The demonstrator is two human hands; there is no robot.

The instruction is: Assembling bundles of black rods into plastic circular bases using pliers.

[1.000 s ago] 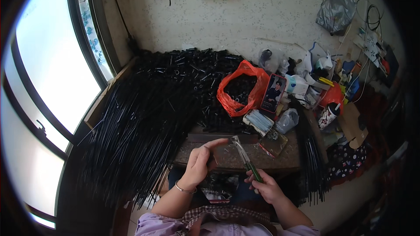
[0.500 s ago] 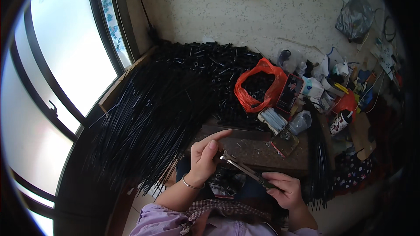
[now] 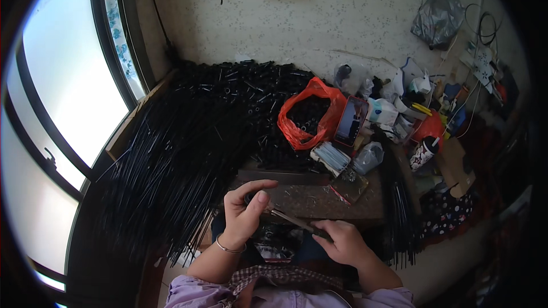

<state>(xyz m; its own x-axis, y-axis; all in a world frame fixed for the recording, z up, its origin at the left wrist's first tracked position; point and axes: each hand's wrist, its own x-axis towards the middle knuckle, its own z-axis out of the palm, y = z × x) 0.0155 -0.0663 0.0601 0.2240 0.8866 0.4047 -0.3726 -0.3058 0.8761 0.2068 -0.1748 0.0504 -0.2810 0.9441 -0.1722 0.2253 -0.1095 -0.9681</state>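
Observation:
My left hand [image 3: 241, 217], with a bracelet at the wrist, grips a small black piece [image 3: 249, 197] between thumb and fingers; the index finger stretches out over it. The fingers hide most of that piece. My right hand [image 3: 346, 242] is closed round the dark handle of a slim metal hand tool [image 3: 290, 217]. The tool slants up and left, its metal tip close to the left thumb. Whether tip and black piece touch, I cannot make out. Both hands are above my lap, at the near edge of a dark worktable [image 3: 297, 195].
Long thin black rods [image 3: 165, 165] cover the left side. Behind them lie heaped short black tubes [image 3: 228, 88]. A red plastic bag [image 3: 288, 126], a propped phone [image 3: 350, 121], a box of pale sticks [image 3: 331, 157] and a patterned cup [image 3: 423, 154] stand right. More rods [image 3: 398, 217] hang at the right.
The whole view has shifted, so the surroundings sit further left. The tool's tip has come closer in behind the left thumb. Both hands keep their hold.

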